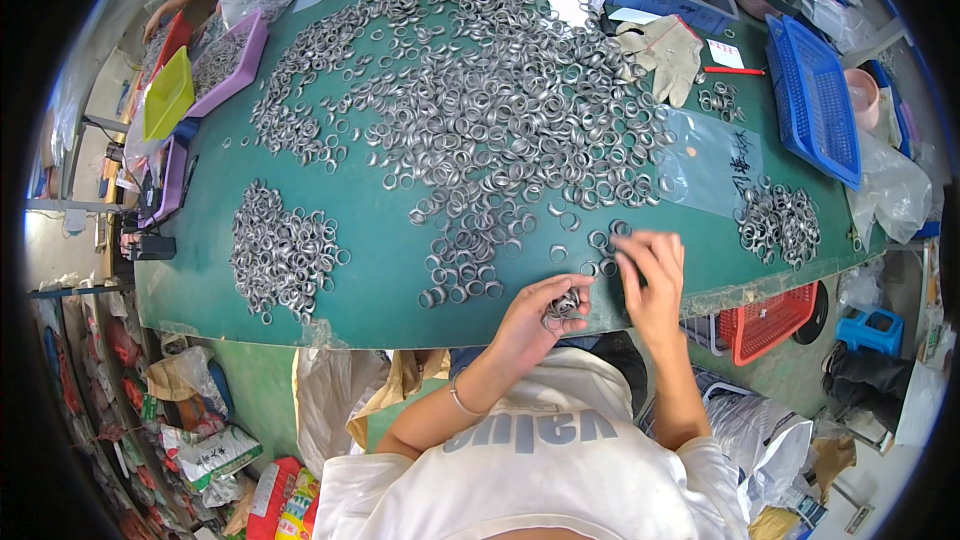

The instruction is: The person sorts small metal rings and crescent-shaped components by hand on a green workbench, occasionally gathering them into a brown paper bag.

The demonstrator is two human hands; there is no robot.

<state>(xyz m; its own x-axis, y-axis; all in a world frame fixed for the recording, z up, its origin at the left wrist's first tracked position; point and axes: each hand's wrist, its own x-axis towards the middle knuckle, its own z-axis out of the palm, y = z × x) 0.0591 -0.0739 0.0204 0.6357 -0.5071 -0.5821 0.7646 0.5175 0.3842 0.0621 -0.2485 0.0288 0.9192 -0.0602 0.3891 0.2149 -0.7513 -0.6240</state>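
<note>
Left hand (538, 315): you cup a bunch of metal rings (563, 304), fingers curled.
Right hand (652, 270): grip blurred, can't tell.
Sorted: side piles (283, 252).
Left: the big heap (490, 110).

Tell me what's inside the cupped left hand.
The left hand cradles a small clutch of grey metal rings, the same kind as those spread over the green table. How many lie deeper in the palm is hidden by the curled fingers.

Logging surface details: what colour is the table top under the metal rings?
Dark green table top, seen in the head view.
</note>
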